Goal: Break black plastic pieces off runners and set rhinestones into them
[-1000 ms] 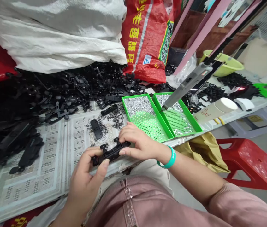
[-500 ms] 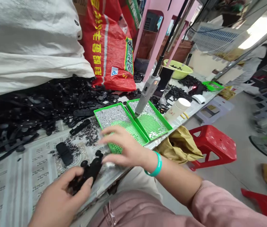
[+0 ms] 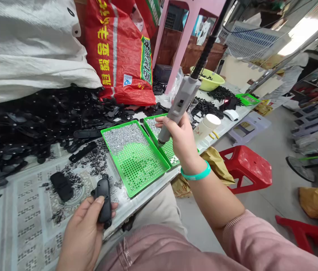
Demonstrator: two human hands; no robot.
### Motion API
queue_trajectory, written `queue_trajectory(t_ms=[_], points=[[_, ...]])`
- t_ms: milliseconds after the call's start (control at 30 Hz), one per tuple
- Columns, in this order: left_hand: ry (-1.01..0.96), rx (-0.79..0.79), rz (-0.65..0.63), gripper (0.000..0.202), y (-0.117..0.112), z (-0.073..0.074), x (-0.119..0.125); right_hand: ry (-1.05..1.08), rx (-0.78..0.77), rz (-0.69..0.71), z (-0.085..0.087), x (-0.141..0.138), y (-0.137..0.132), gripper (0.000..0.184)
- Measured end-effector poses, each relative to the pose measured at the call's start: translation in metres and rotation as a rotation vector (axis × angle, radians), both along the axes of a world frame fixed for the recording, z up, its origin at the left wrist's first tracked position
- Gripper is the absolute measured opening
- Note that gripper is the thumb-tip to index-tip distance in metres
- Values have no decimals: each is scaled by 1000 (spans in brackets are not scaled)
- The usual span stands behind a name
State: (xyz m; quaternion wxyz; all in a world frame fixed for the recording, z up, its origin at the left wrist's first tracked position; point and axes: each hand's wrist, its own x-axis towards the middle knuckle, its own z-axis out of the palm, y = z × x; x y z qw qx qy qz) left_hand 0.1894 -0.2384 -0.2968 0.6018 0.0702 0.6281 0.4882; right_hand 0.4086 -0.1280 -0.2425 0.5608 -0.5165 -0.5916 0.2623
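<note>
My left hand (image 3: pixel 84 229) is closed around a black plastic part (image 3: pixel 103 200), held over the table's near edge. My right hand (image 3: pixel 180 141), with a teal band at the wrist, grips a grey electric screwdriver (image 3: pixel 178 107) that hangs from a black cable above. Its tip points down over the right green tray (image 3: pixel 150 122). The left green tray (image 3: pixel 136 162) holds a heap of small silver screws at its far end. Another black part (image 3: pixel 61 185) lies on the patterned table cover to the left.
A big pile of black plastic parts (image 3: pixel 35 120) covers the table's far left, backed by a white sack (image 3: pixel 26 49) and a red sack (image 3: pixel 119 49). A white cup (image 3: pixel 206 127), a yellow-green bowl (image 3: pixel 208 79) and a red stool (image 3: pixel 246 165) sit to the right.
My right hand left the black part and took hold of the hanging screwdriver over the right tray. My left hand turned the part more upright. The view swung to the right.
</note>
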Motion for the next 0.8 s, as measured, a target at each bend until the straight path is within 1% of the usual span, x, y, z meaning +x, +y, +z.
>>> queue_trajectory(t_ms=[33, 100, 167, 233, 300, 367, 500, 667, 800], points=[[0, 8, 3, 20, 1, -1, 2, 98, -11, 14, 0, -7, -10, 40], [-7, 18, -17, 21, 2, -3, 6, 240, -37, 45, -5, -21, -26, 39], [-17, 23, -45, 23, 3, -5, 9, 310, -58, 86, -16, -34, -37, 41], [-23, 34, -64, 24, 3, -7, 12, 342, -28, 108, -28, -43, -42, 45], [-17, 46, -68, 25, 3, -8, 13, 370, 29, 119, -36, -49, -43, 44], [-10, 59, -73, 26, 3, -9, 13, 406, 54, 127, -41, -52, -41, 43], [5, 56, -72, 29, 3, -9, 13, 457, 10, 144, -45, -56, -37, 43], [35, 57, -81, 27, 4, -9, 13, 559, 41, 200, -51, -58, -33, 35], [40, 52, -65, 29, 5, -12, 14, 576, 32, 196, -54, -59, -33, 37]])
